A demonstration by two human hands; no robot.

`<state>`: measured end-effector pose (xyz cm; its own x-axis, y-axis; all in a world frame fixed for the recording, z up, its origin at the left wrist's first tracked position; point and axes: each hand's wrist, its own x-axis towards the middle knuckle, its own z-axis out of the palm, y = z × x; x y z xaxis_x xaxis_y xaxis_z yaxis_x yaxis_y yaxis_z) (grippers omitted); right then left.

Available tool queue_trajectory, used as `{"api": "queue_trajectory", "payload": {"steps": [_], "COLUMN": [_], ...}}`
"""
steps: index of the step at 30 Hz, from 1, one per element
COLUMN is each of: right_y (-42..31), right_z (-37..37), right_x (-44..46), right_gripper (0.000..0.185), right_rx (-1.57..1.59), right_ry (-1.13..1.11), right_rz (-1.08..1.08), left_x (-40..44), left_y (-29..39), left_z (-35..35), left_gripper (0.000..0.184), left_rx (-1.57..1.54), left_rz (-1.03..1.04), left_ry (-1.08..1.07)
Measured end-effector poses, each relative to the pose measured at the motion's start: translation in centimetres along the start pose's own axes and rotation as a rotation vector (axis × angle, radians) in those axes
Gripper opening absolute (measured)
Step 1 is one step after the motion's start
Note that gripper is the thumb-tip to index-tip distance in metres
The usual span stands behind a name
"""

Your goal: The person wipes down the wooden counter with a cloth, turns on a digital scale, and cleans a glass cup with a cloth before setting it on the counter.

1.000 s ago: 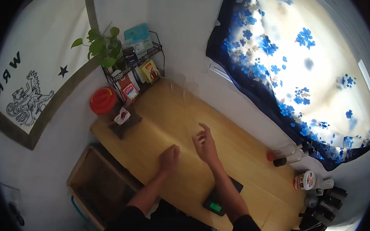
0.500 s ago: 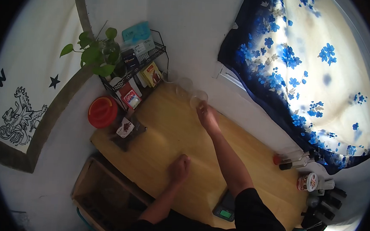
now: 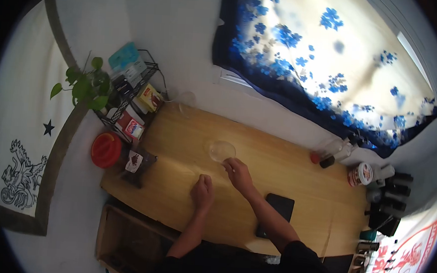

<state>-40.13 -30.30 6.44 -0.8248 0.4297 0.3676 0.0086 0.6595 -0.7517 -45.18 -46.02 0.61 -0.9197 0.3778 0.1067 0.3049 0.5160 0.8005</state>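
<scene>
A clear, round glass vessel (image 3: 222, 151) is pinched at its near rim by my right hand (image 3: 238, 175), over the middle of the table. Whether it is a cup or a small bowl I cannot tell. My left hand (image 3: 203, 190) rests in a loose fist on the wood just left of it, with nothing showing from its fingers. Beneath my right forearm lies a flat black scale (image 3: 280, 208), partly covered by the arm. Other clear glassware (image 3: 186, 102) stands at the back left edge by the wall.
On the left are a dark pouch with a white label (image 3: 135, 162), a red-lidded container (image 3: 106, 149) and a wire rack (image 3: 125, 101) with packets and a plant. Bottles (image 3: 335, 152) and a white tub (image 3: 360, 174) line the right end. A wooden box (image 3: 110, 230) sits below the front edge.
My right hand has drawn the glass vessel from the back edge toward me, to the middle of the table. My left hand stays in a fist. The view has turned to the right.
</scene>
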Motion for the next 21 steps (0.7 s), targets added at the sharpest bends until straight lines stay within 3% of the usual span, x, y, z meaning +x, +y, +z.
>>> {"api": "queue_trajectory", "payload": {"steps": [2,4,5,7,8,10,12,14,19,21], "right_y": [-1.4,-2.8,-3.8,-6.1,-7.3,-9.2,-10.8,-13.6,-15.3,-17.3], "right_z": [-1.7,-4.3,-5.4,-7.4,-8.1,-9.5,-10.9,-13.0,-16.5,-18.1], "right_x": [-3.6,-7.1,-9.0,-12.8,-14.8,-18.2,-21.4,-23.7,-31.3,-33.4], "right_gripper": [0.008,0.007,0.006,0.005,0.005,0.006,0.011,0.013,0.026,0.036], "right_rx": [0.026,0.038,0.075,0.099,0.174,0.246,0.316,0.301,0.316,0.153], "right_ry": [-0.003,0.025,-0.007,0.004,-0.034,-0.030,-0.174,-0.148,-0.059,0.089], "right_rz": [0.062,0.135,0.117,0.115,0.169,0.225,0.364,0.419,0.464,0.385], "left_x": [-0.8,-0.9,-0.8,-0.2,-1.4,-4.8,-8.7,-11.1,-16.5,-19.4], "left_y": [-0.4,-0.6,-3.5,-10.2,-8.0,-1.5,-1.5,1.0,5.7,6.8], "left_z": [0.0,-0.4,0.4,3.5,2.5,-1.8,-2.1,-2.7,-1.8,-1.1], "left_gripper": [0.039,0.043,0.043,0.051,0.051,0.061,0.082,0.101,0.115,0.116], "left_rx": [-0.019,-0.351,-0.351,-1.028,-1.025,-1.363,-1.174,-1.148,-0.984,-0.969], "left_rz": [0.000,-0.029,-0.012,-0.232,-0.215,-0.452,-0.441,-0.342,-0.306,-0.271], "left_ry": [-0.003,-0.002,-0.050,-0.194,-0.238,-0.687,-1.037,-1.505,-1.706,-1.756]}}
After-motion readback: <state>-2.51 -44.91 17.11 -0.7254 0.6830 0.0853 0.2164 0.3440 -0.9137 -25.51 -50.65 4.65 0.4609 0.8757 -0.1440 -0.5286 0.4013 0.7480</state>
